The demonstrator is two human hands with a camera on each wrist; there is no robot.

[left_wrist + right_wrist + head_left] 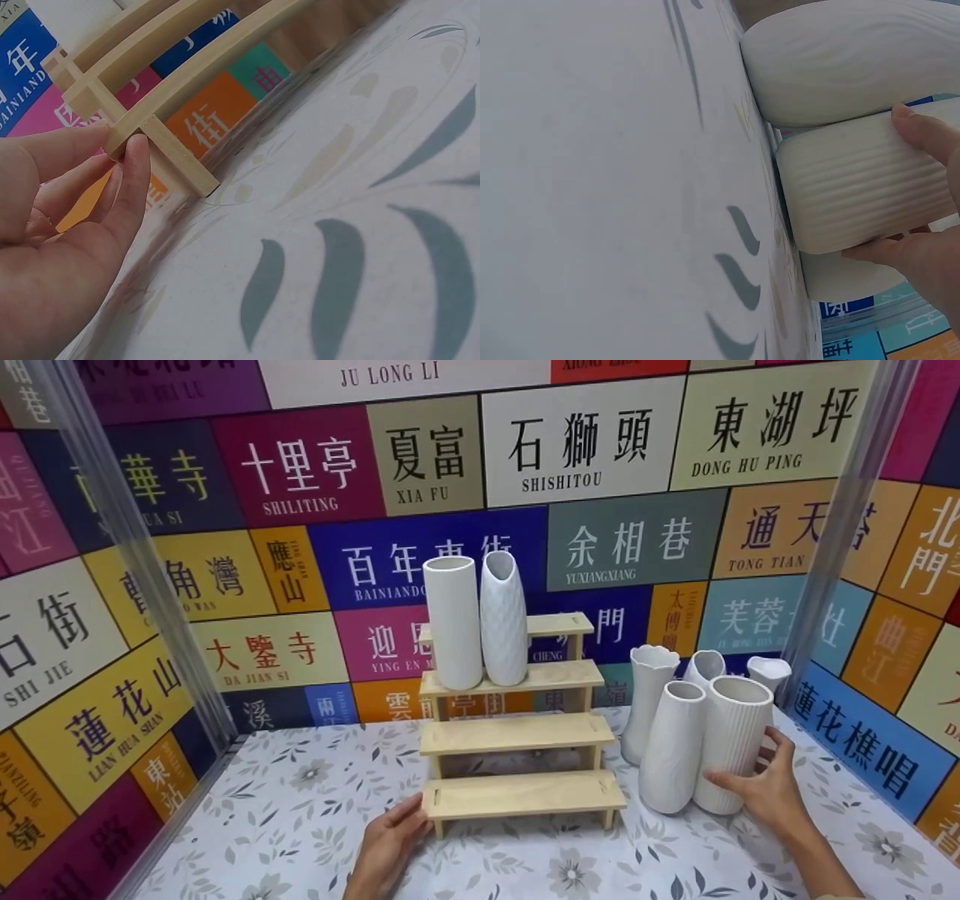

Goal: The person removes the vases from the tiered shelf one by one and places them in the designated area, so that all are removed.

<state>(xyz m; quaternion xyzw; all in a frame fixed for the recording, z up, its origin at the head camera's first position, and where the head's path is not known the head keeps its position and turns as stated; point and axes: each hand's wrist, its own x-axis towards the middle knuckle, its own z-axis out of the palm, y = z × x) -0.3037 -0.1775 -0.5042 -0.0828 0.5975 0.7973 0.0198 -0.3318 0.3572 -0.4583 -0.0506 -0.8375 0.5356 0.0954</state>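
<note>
At a flowery surface (292, 795) before bright signs (585, 446), grips a ribbed white vase (739, 735) at 4 o'clock with fingers of the right hand (771, 787), beside more vases (671, 754). With fingers of the left hand (388, 840), at 7 o'clock, pinches the corner of a wooden stand (521, 797).

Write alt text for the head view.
A person's right hand grips a ribbed white vase beside four others on a floral surface; the left hand pinches the lowest shelf of a tiered wooden stand. Two white vases stand on a higher shelf.
</note>
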